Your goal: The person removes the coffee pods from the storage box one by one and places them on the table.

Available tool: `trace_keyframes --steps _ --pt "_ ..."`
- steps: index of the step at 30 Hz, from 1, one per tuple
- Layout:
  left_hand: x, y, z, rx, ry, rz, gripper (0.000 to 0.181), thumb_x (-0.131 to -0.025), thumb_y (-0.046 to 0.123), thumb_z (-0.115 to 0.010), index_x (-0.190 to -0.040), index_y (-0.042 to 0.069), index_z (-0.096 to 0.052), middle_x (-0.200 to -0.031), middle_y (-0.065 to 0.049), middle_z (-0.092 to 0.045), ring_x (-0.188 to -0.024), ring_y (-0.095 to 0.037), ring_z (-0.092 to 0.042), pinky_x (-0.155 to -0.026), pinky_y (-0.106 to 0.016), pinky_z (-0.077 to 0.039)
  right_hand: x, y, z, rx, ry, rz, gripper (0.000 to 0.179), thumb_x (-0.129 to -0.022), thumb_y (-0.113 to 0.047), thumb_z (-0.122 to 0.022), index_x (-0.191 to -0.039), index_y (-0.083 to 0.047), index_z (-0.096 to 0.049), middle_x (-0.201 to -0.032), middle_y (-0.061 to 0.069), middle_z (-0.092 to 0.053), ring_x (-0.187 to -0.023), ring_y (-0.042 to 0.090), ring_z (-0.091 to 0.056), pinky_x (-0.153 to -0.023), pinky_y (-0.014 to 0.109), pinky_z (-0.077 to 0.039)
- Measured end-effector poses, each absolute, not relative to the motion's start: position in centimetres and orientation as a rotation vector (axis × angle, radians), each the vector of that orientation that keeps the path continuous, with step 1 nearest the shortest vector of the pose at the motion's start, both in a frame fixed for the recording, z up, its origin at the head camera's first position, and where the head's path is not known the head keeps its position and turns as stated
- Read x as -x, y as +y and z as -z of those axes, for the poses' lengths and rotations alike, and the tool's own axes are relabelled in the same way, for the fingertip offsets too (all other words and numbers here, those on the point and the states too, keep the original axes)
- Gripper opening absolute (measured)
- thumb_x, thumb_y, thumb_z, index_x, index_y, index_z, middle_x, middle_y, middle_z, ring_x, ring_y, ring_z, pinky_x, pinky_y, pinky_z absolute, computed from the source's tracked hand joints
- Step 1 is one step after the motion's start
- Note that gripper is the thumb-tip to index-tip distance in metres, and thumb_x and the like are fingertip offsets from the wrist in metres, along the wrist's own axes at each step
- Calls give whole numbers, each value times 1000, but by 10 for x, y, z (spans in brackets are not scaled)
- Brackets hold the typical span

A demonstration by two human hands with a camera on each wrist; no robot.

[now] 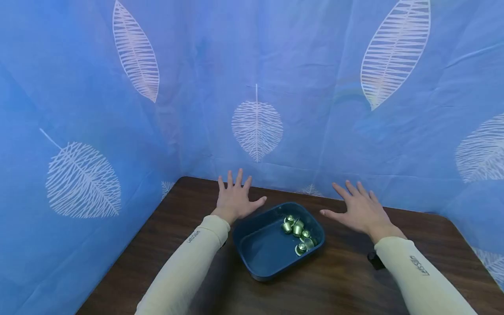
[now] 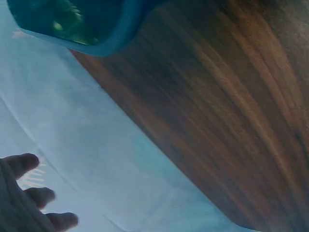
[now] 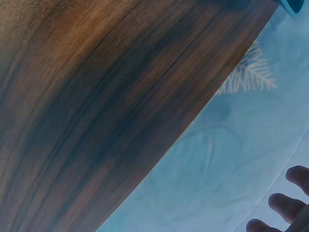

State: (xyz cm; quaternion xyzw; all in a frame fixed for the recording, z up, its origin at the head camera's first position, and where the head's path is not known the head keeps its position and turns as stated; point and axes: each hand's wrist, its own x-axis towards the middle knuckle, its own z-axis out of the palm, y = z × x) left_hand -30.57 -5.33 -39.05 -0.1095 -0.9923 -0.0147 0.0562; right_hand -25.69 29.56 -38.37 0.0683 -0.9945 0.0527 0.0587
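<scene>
A dark blue rectangular bin (image 1: 261, 253) with rounded corners sits on the table between my hands. Several shiny green coffee capsules (image 1: 298, 228) lie loosely along its right side, some tipped over. My left hand (image 1: 235, 200) is spread out by the bin's upper left corner, holding nothing. To the right of the bin, my right hand (image 1: 362, 211) also has its fingers spread and holds nothing. The left wrist view shows part of the bin (image 2: 113, 41) and a few left fingertips (image 2: 41, 197). Only some right fingertips (image 3: 287, 205) appear in the right wrist view.
The dark brown wooden table (image 1: 334, 284) ends at a back edge just beyond the hands. A blue curtain (image 1: 315, 109) with white leaf prints hangs behind it and along the left side. A small black device (image 1: 376, 260) sits by the right wrist.
</scene>
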Motion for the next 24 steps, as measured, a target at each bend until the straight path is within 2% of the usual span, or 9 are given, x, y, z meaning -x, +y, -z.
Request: trace_keyframes --steps 11,20,24 --pt "275 -54 383 418 -2982 167 94 -79 88 -29 -155 33 -20 -164 -8 -9 -149 -40 -4 -116 -64 -4 248 286 387 -266 -2986 -255 101 -78 -84 -44 -155 -22 -26 -157 24 -25 -142 51 -17 -107 72 -16" --pt "235 -63 390 455 -2928 238 99 -76 90 -32 -151 26 -36 -161 -10 -21 -148 -42 -9 -115 -65 -7 242 270 392 -384 -2974 -199 98 -77 -85 -43 -154 -25 -29 -158 16 -28 -145 44 -20 -110 69 -17" --pt "217 -64 396 473 -2923 290 99 -74 91 -33 -150 27 -38 -162 -8 -21 -149 -41 -7 -115 -65 -6 238 262 398 -431 -2968 -215 96 -77 -85 -44 -153 -28 -29 -159 13 -28 -145 42 -21 -110 67 -19"
